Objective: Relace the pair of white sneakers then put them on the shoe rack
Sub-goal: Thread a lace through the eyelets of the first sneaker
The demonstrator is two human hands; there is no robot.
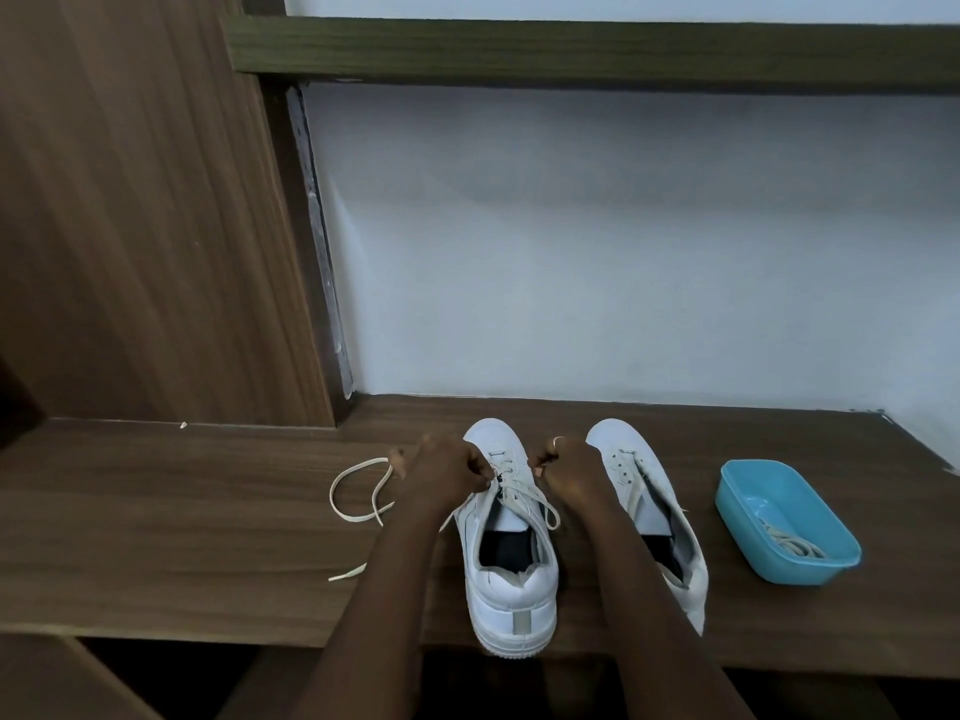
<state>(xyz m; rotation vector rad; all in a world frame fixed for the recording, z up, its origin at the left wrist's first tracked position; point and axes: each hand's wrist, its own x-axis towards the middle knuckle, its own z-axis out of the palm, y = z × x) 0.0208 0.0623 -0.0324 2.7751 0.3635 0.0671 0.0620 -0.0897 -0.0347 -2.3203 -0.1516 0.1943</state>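
Head view looks down on the sneaker being laced (511, 589), which stands heel toward the person at the front edge of a wooden ledge (182, 537). Its lace (524, 498) is crossed through the lower eyelets and lies loose over the tongue. At the eyelet rows the left hand (447, 472) and the right hand (569, 470) are curled, one on each side of the tongue, each pinching a run of that lace between thumb and fingertips. The long free end (343, 504) trails off to the left in a loop on the wood. To do this step well, I judge both sides should be drawn snug and even before the next crossing. The flat lace should be kept untwisted and the trailing end pulled clear so it cannot knot on itself. Just beside it on the right stands the second sneaker (618, 444), eyelets bare, partly hidden behind the right forearm. Farther right, apart from the shoes, a blue tub (779, 569) holds another lace (792, 544), likely meant for that shoe. Neither shoe is finished, so racking is some way off.
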